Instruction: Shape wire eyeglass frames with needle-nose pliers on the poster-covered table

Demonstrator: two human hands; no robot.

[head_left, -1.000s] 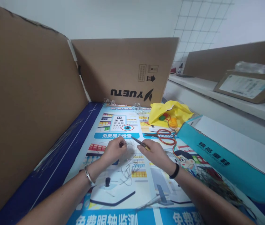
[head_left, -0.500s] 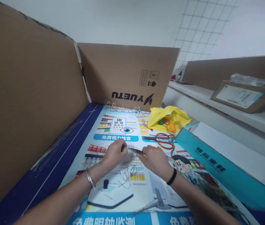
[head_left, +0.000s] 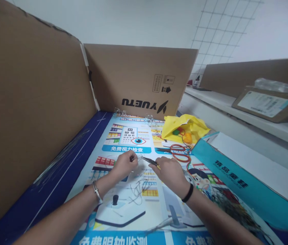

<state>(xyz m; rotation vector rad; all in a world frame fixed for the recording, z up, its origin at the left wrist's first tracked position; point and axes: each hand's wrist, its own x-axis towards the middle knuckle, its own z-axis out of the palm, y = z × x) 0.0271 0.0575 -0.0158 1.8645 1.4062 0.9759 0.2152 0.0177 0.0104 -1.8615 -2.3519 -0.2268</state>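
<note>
My right hand (head_left: 169, 170) is closed around a pair of pliers (head_left: 149, 160) with dark jaws and a bit of yellow on the handle. The jaw tips point left, close to the fingers of my left hand (head_left: 125, 166). That hand is closed in a pinch on a thin wire (head_left: 139, 157), which shows faintly between the fingers and the plier tips. Whether the jaws touch the wire I cannot tell. Below both hands, loose bits of wire (head_left: 141, 190) lie on the printed sheet (head_left: 156, 217).
Red-handled scissors (head_left: 179, 153) lie beyond my right hand, by a yellow bag (head_left: 184, 124) with coloured thread. To the right stands a teal box (head_left: 235, 183). Cardboard panels (head_left: 138, 75) wall the left and back. Wire bundles (head_left: 59, 158) lie at left; tangled strands (head_left: 238, 207) at lower right.
My left hand has turned slightly and the plier tips have risen a little. The wire shows a bit more between them. The whole view has shifted slightly.
</note>
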